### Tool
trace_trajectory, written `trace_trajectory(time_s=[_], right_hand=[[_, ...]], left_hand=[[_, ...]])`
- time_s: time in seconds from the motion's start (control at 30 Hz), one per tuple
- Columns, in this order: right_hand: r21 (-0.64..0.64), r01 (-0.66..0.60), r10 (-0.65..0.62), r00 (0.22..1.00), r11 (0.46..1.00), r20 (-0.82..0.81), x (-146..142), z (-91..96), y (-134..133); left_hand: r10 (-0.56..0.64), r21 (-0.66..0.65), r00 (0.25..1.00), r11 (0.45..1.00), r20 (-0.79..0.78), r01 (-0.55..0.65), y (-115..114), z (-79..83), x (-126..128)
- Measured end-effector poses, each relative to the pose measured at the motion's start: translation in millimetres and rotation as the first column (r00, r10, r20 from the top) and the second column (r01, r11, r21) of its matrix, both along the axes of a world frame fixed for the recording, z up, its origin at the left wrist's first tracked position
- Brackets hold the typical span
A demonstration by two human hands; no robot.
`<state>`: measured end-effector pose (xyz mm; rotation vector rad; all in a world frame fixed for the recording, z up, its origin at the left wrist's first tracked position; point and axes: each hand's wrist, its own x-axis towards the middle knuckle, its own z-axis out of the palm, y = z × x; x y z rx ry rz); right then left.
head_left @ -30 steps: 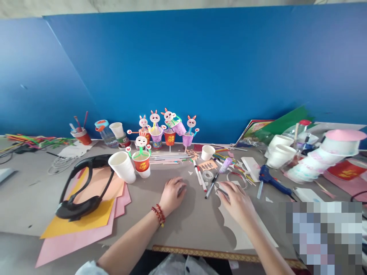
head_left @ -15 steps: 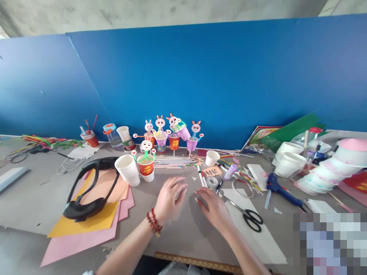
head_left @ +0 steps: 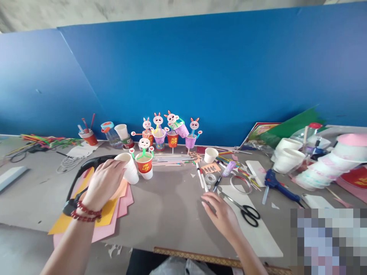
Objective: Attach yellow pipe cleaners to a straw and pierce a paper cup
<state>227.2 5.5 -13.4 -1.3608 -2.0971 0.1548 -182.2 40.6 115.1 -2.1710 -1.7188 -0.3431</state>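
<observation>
Note, at lower centre, the right hand (head_left: 225, 217), with fingers loosely bent and parted from the thumb, with no visible hold on anything, beside a smooth white paper sheet (head_left: 260, 240). Across that sheet, scissors (head_left: 243, 208) with grey metal blades and black looped handles. At lower left, see matte yellow paper (head_left: 110, 215) and pink paper (head_left: 123, 210), flat and overlapping, beneath a curved black headset (head_left: 69, 208). Above these, the left hand (head_left: 106, 181), with fingers arched over the mouth of the stack of white paper cups (head_left: 132, 173), left of centre in the frame; cannot tell light touch from firm hold, with fingertips partly hidden. Step in hand, by appearance: a reach to that stack. For a sound grasp, judge a gentle pinch at the rim best, given thin nested walls, probably easy to dent. Just right of the stack, find a red rabbit cup (head_left: 145, 165) with flat paper face and bent green arms. Farther, right of centre: slim markers (head_left: 200, 175) and a plain tapered cup (head_left: 211, 155). Behind all, a smooth blue partition (head_left: 183, 68).
</observation>
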Motion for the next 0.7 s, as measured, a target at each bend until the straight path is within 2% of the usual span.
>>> trace_trajectory(time_s=[0.23, 0.43, 0.53, 0.63, 0.7], right_hand=[[-0.017, 0.015, -0.015, 1.0, 1.0, -0.004, 7, -1.9, -6], [-0.028, 0.035, -0.036, 0.999, 0.999, -0.032, 9, -3.7, -13], [-0.024, 0.036, -0.037, 0.999, 0.999, -0.038, 10, -4.3, -15], [-0.02, 0.048, -0.048, 0.998, 0.999, -0.04, 11, -5.5, -16], [-0.018, 0.057, -0.058, 0.997, 0.998, -0.044, 11, -6.2, -17]], left_hand=[[0.109, -0.11, 0.991, 0.987, -0.082, -0.117, 3, 13.8, 3], [0.2, -0.144, 0.98, 0.97, 0.004, -0.197, 6, 16.2, -5], [0.198, -0.17, 0.979, 0.968, 0.051, -0.187, 9, 17.3, -10], [0.162, -0.129, 0.983, 0.98, 0.085, -0.15, 12, 19.6, -13], [0.118, -0.019, 0.989, 0.993, 0.09, -0.117, 11, 24.3, -14]])
